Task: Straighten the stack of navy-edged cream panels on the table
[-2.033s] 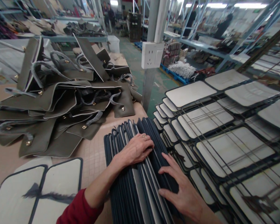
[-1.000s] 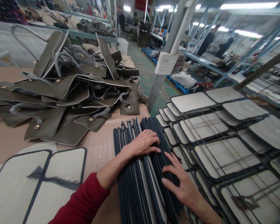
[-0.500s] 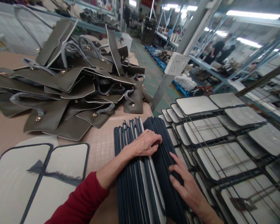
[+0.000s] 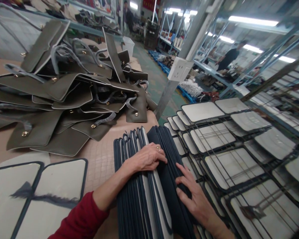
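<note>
I've got the left hand [image 4: 149,158] curled over the navy panels [image 4: 139,199] lower centre, can't tell if it's pinching, right hand [image 4: 190,191] loosely spread; seems like leafing, next probably needs careful parting.

Head view, forward-down, seemingly tilted.

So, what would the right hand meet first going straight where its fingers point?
The right hand would likely meet the flat dark-blue panels standing upright beside it; exact depth is unclear.

Navy panels [image 4: 149,192], some pale-faced, stand packed on edge.
</note>
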The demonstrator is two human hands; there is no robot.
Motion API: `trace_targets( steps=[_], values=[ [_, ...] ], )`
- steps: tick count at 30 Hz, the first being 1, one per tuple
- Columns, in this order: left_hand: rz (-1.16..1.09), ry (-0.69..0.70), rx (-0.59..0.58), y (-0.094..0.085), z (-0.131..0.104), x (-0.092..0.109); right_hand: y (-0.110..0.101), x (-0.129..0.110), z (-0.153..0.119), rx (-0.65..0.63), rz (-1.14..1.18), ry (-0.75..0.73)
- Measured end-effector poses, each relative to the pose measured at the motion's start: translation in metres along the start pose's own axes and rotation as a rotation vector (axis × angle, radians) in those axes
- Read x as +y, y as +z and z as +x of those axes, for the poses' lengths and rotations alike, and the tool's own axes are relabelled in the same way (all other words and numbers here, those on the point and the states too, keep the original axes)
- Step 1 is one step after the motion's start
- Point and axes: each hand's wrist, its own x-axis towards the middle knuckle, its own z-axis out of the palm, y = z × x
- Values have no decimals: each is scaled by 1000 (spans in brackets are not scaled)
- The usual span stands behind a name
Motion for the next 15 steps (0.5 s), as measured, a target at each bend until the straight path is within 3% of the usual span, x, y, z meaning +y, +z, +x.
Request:
trace_targets(
  steps=[5,15],
  values=[
    [68,-35,-15,-1,3,2,1,2,-2,20,0,-9],
    [-13,-16,4,1,6,-1,9,8,-2,70,-35,-51]
  ],
)
